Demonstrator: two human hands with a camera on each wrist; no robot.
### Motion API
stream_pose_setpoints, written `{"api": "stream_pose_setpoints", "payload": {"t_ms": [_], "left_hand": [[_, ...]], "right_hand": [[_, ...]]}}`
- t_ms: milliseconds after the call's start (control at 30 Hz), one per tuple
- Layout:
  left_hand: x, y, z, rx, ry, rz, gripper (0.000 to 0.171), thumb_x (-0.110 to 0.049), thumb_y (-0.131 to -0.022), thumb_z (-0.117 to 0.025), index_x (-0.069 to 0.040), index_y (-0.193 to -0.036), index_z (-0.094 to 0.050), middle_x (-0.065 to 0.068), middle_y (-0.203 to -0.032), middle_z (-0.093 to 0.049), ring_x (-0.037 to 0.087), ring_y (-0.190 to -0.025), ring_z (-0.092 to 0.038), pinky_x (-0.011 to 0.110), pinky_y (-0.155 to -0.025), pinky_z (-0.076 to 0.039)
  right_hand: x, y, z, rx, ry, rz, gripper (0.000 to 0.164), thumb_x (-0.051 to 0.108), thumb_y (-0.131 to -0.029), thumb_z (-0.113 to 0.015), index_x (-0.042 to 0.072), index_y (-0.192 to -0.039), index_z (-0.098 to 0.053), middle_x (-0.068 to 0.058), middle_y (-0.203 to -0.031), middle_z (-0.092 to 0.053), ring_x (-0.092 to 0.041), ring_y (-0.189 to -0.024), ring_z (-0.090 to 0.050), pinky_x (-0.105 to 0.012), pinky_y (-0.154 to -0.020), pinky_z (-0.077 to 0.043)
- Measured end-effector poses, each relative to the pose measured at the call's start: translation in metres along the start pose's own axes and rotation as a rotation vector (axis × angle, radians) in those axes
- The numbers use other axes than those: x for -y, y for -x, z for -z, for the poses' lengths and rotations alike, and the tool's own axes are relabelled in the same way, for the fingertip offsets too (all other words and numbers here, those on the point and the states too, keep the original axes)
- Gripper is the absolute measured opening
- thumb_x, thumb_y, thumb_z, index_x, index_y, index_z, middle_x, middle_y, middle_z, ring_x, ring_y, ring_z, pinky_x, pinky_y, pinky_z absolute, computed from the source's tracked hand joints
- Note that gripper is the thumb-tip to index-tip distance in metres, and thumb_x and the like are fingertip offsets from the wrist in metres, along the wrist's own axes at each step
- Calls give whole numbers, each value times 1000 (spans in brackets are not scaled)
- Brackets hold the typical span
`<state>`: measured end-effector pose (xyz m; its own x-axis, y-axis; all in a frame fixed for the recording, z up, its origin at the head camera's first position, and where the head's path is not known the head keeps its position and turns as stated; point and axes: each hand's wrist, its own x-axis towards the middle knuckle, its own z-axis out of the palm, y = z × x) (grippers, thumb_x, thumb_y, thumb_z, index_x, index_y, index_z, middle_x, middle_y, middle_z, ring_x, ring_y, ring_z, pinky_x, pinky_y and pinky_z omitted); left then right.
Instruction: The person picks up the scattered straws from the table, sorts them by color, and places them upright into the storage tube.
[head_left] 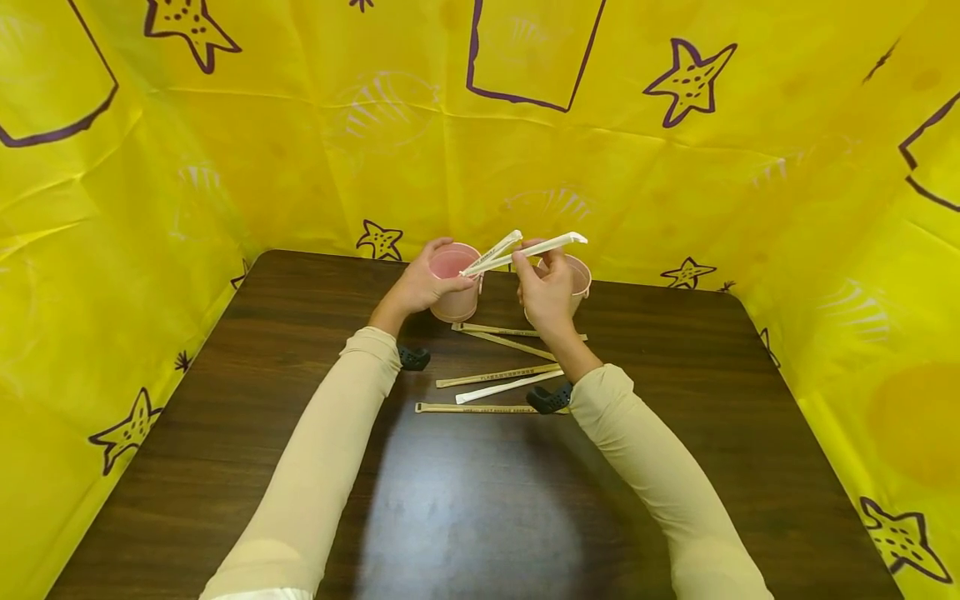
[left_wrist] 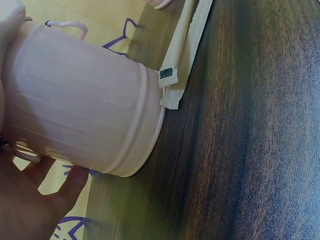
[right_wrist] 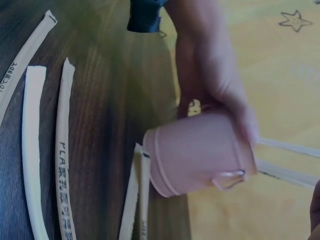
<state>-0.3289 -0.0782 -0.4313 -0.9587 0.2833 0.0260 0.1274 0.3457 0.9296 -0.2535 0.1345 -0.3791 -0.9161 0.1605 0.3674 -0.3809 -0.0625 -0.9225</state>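
Note:
My left hand (head_left: pixel 422 287) grips a pink bucket (head_left: pixel 454 304) by its side, with the thumb near the rim. In the left wrist view, the bucket (left_wrist: pixel 85 95) shows ribbed walls and small handles. My right hand (head_left: pixel 547 292) pinches a white paper-wrapped straw (head_left: pixel 555 244), whose lower end reaches the bucket's mouth. Another wrapped straw (head_left: pixel 497 249), printed with dark text, leans out of the same bucket. Both straws stick out past the rim in the right wrist view, where my left hand (right_wrist: pixel 210 70) wraps the bucket (right_wrist: pixel 200 155).
A second pink bucket (head_left: pixel 579 279) stands behind my right hand, partly hidden. Several wrapped straws lie on the dark wooden table (head_left: pixel 480 500), among them a white one (head_left: pixel 498 389) and a brown printed one (head_left: pixel 487 377). A yellow patterned cloth (head_left: pixel 480 167) hangs around the table.

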Motion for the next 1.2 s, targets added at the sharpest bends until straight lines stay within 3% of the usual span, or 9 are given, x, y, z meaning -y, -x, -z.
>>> {"api": "stream_pose_setpoints", "payload": {"t_ms": [133, 400, 700, 1000, 1200], "left_hand": [[0, 0, 1, -2, 5, -6, 95, -37, -80, -88, -20, -156, -32, 14, -146, -52, 30, -132, -52, 48, -116, -40], [-1, 0, 1, -30, -3, -2, 95, -32, -79, -89, -19, -155, -33, 16, -145, -53, 31, -131, -53, 48, -115, -41], [-6, 2, 0, -9, 27, -2, 94, -28, -81, -88, -16, -156, -32, 18, -147, -51, 35, -132, -52, 50, -115, -41], [-1, 0, 0, -20, -4, -22, 94, -29, -81, -88, -17, -155, -32, 17, -146, -52, 33, -131, -53, 49, -114, -42], [-1, 0, 0, -10, 7, -17, 94, -28, -81, -88, -18, -156, -31, 17, -147, -51, 34, -132, -52, 50, -115, -41]], "right_hand": [[-9, -2, -7, 36, 57, -17, 28, 7, -100, -63, -7, -123, -55, 3, -103, -63, -2, -42, -45, -16, -41, -38], [-26, -9, -18, 76, 180, -49, 26, 10, -99, -65, -4, -120, -60, -19, -118, -65, -5, -54, -51, -16, -49, -44], [-38, -9, -25, 85, 216, -120, 25, 11, -98, -67, -2, -119, -61, -7, -104, -64, -5, -54, -53, -17, -50, -43], [-38, -8, -22, 105, 250, -132, 25, 13, -98, -68, 0, -119, -64, -14, -112, -67, -2, -58, -56, -16, -53, -45], [-38, -4, -15, 134, 310, -144, 33, 14, -94, -74, 1, -121, -61, -19, -112, -69, -9, -63, -55, -17, -54, -47]]}}
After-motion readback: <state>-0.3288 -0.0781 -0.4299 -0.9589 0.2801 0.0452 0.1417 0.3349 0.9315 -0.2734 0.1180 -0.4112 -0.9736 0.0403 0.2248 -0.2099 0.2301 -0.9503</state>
